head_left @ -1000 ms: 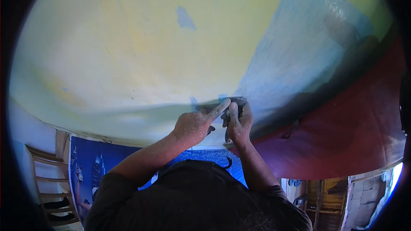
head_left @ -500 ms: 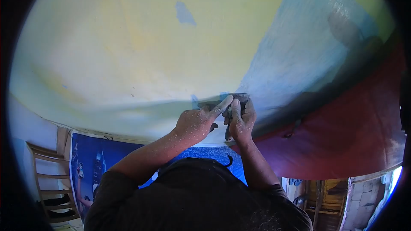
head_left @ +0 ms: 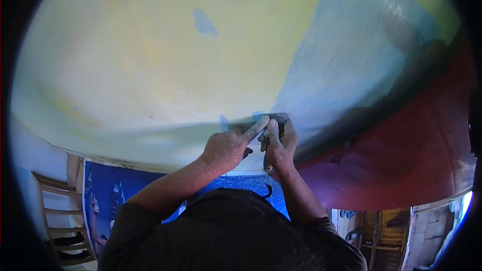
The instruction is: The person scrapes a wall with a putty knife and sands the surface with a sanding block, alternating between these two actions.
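Both my hands are raised together against a large pale yellow surface [head_left: 165, 60] with a light blue area [head_left: 331, 65]. My right hand [head_left: 282, 148] is closed around a putty knife [head_left: 278, 116]; its dark wide blade lies at the surface and its handle end pokes out below the fist. My left hand [head_left: 226, 146] is closed around what looks like a second dark scraper [head_left: 247, 153], mostly hidden by the palm. The left index finger stretches toward the right thumb by the blade. Pale dust speckles both hands and forearms.
A dark red surface [head_left: 401, 160] adjoins at the right. Below the yellow surface's edge hangs a blue printed sheet [head_left: 135, 180]. A wooden ladder-like rack [head_left: 63, 212] stands at lower left; wooden boards [head_left: 389, 231] and a block wall [head_left: 429, 233] are at lower right.
The view has shifted slightly, so the surface's marks sit farther left and lower. Both hands have moved a little to the right relative to them, with their grips unchanged.
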Demonstrator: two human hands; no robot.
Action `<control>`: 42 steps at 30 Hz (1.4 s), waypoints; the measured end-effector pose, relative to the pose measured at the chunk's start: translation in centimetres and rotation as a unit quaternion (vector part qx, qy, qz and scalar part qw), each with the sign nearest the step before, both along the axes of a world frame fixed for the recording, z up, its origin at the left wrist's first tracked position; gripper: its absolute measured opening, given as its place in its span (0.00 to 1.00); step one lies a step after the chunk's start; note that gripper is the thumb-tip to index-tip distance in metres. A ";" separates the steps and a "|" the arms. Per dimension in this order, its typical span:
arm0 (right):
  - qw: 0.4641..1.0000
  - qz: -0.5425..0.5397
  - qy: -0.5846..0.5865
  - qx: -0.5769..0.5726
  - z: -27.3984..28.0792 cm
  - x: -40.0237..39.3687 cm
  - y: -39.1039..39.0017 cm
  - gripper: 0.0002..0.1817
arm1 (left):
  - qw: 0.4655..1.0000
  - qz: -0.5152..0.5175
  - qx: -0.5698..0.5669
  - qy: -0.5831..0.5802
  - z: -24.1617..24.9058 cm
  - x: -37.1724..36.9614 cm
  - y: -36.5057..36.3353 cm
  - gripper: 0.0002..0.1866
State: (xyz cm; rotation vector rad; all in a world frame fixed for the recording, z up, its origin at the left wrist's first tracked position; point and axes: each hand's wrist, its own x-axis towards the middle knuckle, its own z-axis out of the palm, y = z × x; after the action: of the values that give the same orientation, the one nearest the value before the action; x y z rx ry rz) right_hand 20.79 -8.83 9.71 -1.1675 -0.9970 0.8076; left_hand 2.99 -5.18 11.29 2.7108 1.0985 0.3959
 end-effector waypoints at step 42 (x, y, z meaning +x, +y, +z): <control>0.999 0.009 -0.021 -0.031 1.2 0.4 -0.2 0.15 | 1.000 -0.003 0.004 -0.011 -0.2 0.0 0.1 0.58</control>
State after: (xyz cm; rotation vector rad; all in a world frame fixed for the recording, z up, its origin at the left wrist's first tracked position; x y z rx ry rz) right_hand 21.18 -9.02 10.92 -1.2356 -1.0247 0.8362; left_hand 2.96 -5.05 11.12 2.7104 1.0845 0.4279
